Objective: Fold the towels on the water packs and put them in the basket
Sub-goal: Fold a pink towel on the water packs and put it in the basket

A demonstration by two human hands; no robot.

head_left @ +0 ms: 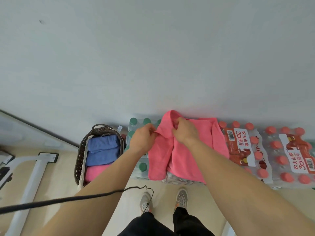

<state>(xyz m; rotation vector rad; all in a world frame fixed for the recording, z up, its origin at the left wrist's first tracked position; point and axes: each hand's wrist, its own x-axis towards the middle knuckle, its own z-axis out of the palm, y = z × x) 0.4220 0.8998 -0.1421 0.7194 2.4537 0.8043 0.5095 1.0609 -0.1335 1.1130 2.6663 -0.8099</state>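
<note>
A pink towel (185,155) lies rumpled over the water packs (242,150) against the wall. My left hand (142,138) pinches the towel's left edge near its far corner. My right hand (185,130) grips a raised fold at the towel's far side, close to the left hand. Left of the packs stands a dark woven basket (81,154) holding folded blue towels (102,149) and a folded pink towel (95,172) at its near end.
Green-capped bottles (133,121) sit under my left hand; red-capped packs (289,155) stretch to the right. A black cable (85,198) crosses my left forearm. A white frame leg (32,184) stands at the left. My shoes (181,198) are on the beige floor.
</note>
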